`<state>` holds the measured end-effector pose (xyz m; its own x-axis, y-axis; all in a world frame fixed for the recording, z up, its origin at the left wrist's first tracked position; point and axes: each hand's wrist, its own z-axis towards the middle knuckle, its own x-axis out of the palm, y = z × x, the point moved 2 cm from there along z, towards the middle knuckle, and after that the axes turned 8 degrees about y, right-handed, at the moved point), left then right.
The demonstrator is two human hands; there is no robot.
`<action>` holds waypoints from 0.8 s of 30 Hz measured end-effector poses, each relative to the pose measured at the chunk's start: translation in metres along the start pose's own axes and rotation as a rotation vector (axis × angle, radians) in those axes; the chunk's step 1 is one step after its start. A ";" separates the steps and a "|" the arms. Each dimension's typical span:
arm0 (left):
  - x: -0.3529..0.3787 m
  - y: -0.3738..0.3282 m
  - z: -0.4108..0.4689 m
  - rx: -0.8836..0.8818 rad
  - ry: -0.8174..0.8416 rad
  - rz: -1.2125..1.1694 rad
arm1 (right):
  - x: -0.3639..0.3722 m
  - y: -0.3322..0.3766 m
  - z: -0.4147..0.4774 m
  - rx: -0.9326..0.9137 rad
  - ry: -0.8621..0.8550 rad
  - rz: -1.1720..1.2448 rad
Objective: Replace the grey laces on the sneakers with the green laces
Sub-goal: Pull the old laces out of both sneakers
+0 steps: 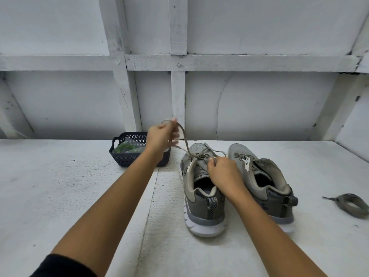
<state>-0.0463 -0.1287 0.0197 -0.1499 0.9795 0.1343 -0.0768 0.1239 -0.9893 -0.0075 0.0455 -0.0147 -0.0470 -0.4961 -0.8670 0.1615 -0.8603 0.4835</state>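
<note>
Currently, the left hand [162,134] pinches a free run of the grey lace [184,140] between curled fingers and holds it raised above and beyond the toe of the left sneaker [201,188]. The lace runs taut from that pinch down toward the person to the eyelet row, so its long axis slants roughly along the shoe's length. The right hand [223,172] is nearer the eyelets. Its fingers curl onto the lacing at the top of the tongue and appear to pinch the same lace; the knuckles hide the exact contact. Extraction therefore likely calls for a pull along the lace, away from the shoe, while the right hand steadies the upper.

The lace is flat, woven and limp. The shoe has a grey mesh upper and a white ridged sole. The right sneaker [263,182] stands beside it, unlaced; a coiled lace [349,204] lies well apart to the right. Green laces [125,147] lie in a dark perforated basket [127,159] left of the shoes.
</note>
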 end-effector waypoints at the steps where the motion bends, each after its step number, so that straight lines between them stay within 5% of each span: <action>1: 0.003 0.010 -0.003 -0.047 0.046 0.180 | 0.000 0.000 0.000 0.001 0.000 -0.001; 4: 0.014 0.043 -0.006 -0.117 0.188 0.492 | 0.000 0.000 0.001 0.002 0.001 -0.008; 8: 0.020 0.058 -0.003 -0.009 0.146 0.611 | 0.000 0.001 0.001 -0.012 -0.002 -0.008; 16: -0.001 0.028 0.012 0.090 -0.149 0.285 | 0.001 -0.002 0.001 -0.019 -0.007 0.008; 21: 0.011 0.048 -0.003 -0.123 0.117 0.558 | 0.001 -0.001 0.001 -0.011 -0.006 0.004; 24: 0.014 0.061 -0.003 -0.126 0.109 0.579 | 0.000 0.000 0.001 -0.007 0.006 -0.009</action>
<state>-0.0498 -0.1069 -0.0385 -0.0302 0.9033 -0.4280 0.1052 -0.4230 -0.9000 -0.0083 0.0456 -0.0152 -0.0430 -0.4873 -0.8722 0.1677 -0.8641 0.4746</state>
